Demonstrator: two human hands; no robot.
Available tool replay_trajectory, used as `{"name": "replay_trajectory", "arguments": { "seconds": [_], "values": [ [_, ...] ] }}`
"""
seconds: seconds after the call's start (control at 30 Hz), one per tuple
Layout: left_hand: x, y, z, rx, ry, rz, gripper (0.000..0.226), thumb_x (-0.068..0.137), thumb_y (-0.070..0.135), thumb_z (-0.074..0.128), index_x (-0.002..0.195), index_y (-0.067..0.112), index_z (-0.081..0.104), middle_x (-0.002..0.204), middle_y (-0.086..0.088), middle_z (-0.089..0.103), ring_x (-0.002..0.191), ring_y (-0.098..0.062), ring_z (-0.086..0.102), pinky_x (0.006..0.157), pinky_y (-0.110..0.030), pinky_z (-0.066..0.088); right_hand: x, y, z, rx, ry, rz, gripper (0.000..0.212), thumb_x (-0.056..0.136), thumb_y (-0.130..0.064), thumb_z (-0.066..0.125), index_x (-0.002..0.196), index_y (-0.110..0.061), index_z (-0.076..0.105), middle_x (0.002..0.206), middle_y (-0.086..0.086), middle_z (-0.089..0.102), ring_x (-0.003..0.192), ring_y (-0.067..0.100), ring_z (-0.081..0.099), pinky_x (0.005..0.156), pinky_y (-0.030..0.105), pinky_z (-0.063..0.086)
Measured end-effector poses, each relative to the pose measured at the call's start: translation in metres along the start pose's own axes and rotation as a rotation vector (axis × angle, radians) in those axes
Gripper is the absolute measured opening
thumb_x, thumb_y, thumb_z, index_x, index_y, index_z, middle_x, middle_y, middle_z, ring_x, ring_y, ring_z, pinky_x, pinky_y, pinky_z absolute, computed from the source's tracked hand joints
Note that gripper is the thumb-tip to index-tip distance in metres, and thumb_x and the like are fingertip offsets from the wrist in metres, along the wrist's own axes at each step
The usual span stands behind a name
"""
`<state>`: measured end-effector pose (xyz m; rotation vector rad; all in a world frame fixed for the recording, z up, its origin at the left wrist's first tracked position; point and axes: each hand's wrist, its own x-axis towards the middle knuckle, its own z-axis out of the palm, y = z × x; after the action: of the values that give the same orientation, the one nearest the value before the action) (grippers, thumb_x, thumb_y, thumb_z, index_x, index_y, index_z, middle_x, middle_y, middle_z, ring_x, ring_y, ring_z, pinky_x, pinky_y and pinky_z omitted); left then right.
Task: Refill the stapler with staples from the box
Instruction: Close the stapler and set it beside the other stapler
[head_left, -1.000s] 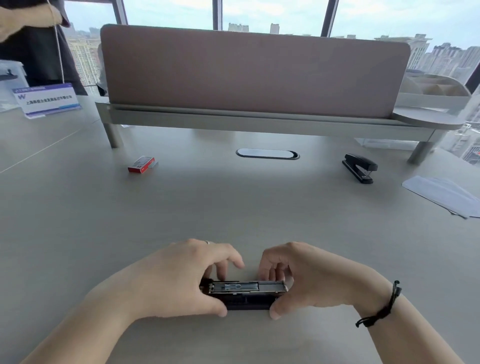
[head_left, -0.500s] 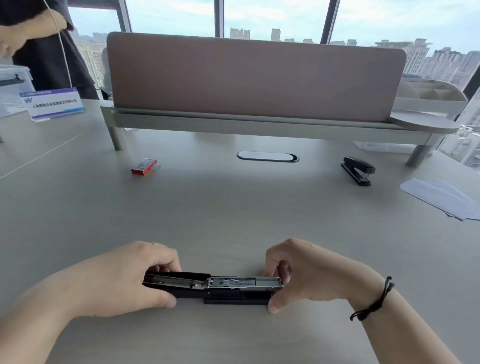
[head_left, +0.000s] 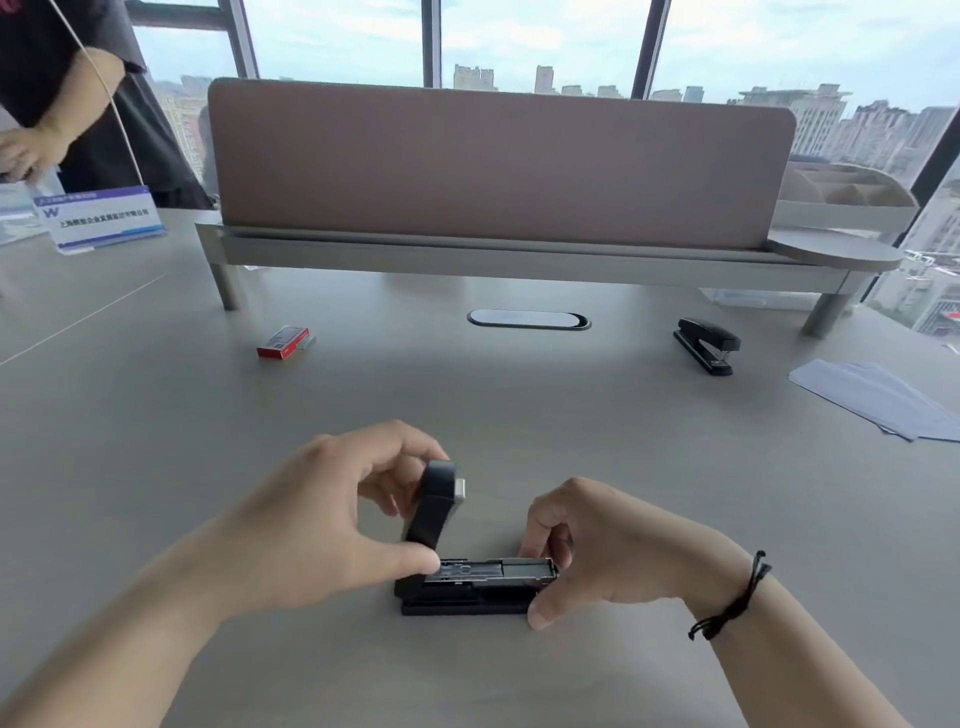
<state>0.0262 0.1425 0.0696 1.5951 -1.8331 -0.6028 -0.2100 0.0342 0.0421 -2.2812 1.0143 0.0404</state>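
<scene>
A black stapler lies near the front of the grey table, its metal staple channel facing up. Its black lid stands raised, nearly upright, at the left end. My left hand pinches that lid between thumb and fingers. The stapler's right end is gripped by my right hand, thumb on the base and fingers on the channel's tip. A small red staple box lies far off at the back left, partly slid open.
A second black stapler sits at the back right, with white paper sheets beyond it. A shelf with a pink divider panel spans the back. Another person stands at the far left behind a name card.
The lid, laid out flat to the left half a second ago, has been swung up to near upright by my left hand. My right hand has kept its hold.
</scene>
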Motion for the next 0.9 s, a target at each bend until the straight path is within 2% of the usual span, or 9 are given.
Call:
{"name": "replay_trajectory", "arguments": {
  "seconds": [0.1, 0.2, 0.27, 0.37, 0.47, 0.63, 0.73, 0.8, 0.9],
  "values": [
    [0.003, -0.011, 0.018, -0.233, 0.013, 0.008, 0.04, 0.058, 0.026, 0.088, 0.096, 0.031, 0.074, 0.094, 0.001, 0.079, 0.082, -0.013, 0.073, 0.085, -0.031, 0.058, 0.0, 0.0, 0.0, -0.009, 0.005, -0.007, 0.038, 0.059, -0.039, 0.092, 0.089, -0.024, 0.074, 0.072, -0.009, 0.059, 0.061, 0.005, 0.052, 0.055, 0.023, 0.041],
    [0.002, -0.018, 0.03, -0.351, 0.037, -0.007, 0.034, 0.058, 0.028, 0.086, 0.091, 0.027, 0.077, 0.091, -0.003, 0.079, 0.079, -0.012, 0.072, 0.081, -0.025, 0.057, 0.001, 0.001, 0.0, -0.014, 0.007, -0.014, 0.038, 0.059, -0.039, 0.091, 0.089, -0.024, 0.073, 0.072, -0.01, 0.058, 0.061, 0.004, 0.052, 0.055, 0.021, 0.041],
    [0.0, -0.022, 0.036, -0.336, 0.042, -0.012, 0.031, 0.061, 0.031, 0.085, 0.091, 0.028, 0.076, 0.09, 0.0, 0.079, 0.08, -0.013, 0.072, 0.081, -0.026, 0.057, 0.002, 0.001, 0.0, -0.02, 0.004, -0.02, 0.034, 0.059, -0.038, 0.091, 0.085, -0.027, 0.071, 0.071, -0.01, 0.058, 0.06, 0.003, 0.052, 0.053, 0.018, 0.04],
    [-0.003, -0.024, 0.047, -0.153, 0.02, -0.024, 0.026, 0.064, 0.036, 0.084, 0.088, 0.036, 0.074, 0.091, 0.009, 0.076, 0.082, -0.017, 0.069, 0.078, -0.031, 0.055, 0.001, 0.0, 0.0, -0.038, 0.003, -0.039, 0.031, 0.062, -0.036, 0.089, 0.076, -0.031, 0.062, 0.07, -0.009, 0.058, 0.055, 0.003, 0.052, 0.047, 0.013, 0.038],
    [-0.004, -0.024, 0.051, -0.129, 0.0, -0.024, 0.022, 0.071, 0.028, 0.085, 0.087, 0.036, 0.072, 0.091, 0.009, 0.073, 0.086, -0.018, 0.068, 0.076, -0.034, 0.054, 0.001, 0.001, 0.0, -0.037, 0.004, -0.042, 0.032, 0.063, -0.034, 0.088, 0.082, -0.026, 0.065, 0.072, -0.008, 0.06, 0.056, 0.004, 0.052, 0.049, 0.017, 0.041],
    [-0.004, -0.024, 0.05, -0.132, 0.001, -0.044, 0.022, 0.069, 0.033, 0.084, 0.087, 0.035, 0.072, 0.092, 0.01, 0.073, 0.084, -0.019, 0.068, 0.076, -0.032, 0.055, 0.001, 0.002, 0.0, 0.022, -0.018, -0.054, 0.035, 0.063, -0.032, 0.089, 0.09, -0.026, 0.068, 0.07, -0.011, 0.061, 0.059, 0.004, 0.055, 0.052, 0.018, 0.042],
    [-0.005, -0.026, 0.049, -0.118, 0.004, -0.033, 0.022, 0.069, 0.031, 0.084, 0.088, 0.036, 0.073, 0.093, 0.01, 0.072, 0.086, -0.019, 0.068, 0.076, -0.029, 0.054, -0.004, 0.007, -0.011, 0.188, -0.122, -0.097, 0.042, 0.064, -0.034, 0.089, 0.103, -0.03, 0.072, 0.084, -0.013, 0.073, 0.075, 0.008, 0.066, 0.07, 0.028, 0.053],
    [-0.004, -0.028, 0.048, -0.11, 0.008, -0.027, 0.024, 0.067, 0.04, 0.08, 0.09, 0.036, 0.074, 0.094, 0.011, 0.072, 0.086, -0.018, 0.067, 0.076, -0.028, 0.054, -0.006, 0.012, -0.017, 0.337, -0.113, -0.15, 0.038, 0.07, -0.036, 0.084, 0.105, -0.026, 0.073, 0.099, -0.001, 0.077, 0.088, 0.019, 0.071, 0.085, 0.041, 0.055],
    [-0.004, -0.03, 0.048, -0.106, 0.008, -0.014, 0.026, 0.067, 0.046, 0.076, 0.091, 0.036, 0.074, 0.094, 0.011, 0.072, 0.086, -0.018, 0.067, 0.076, -0.029, 0.054, -0.003, 0.018, -0.018, 0.471, -0.026, -0.153, 0.031, 0.078, -0.04, 0.075, 0.095, -0.014, 0.074, 0.096, 0.017, 0.076, 0.084, 0.024, 0.07, 0.088, 0.045, 0.055]
  ]
}}
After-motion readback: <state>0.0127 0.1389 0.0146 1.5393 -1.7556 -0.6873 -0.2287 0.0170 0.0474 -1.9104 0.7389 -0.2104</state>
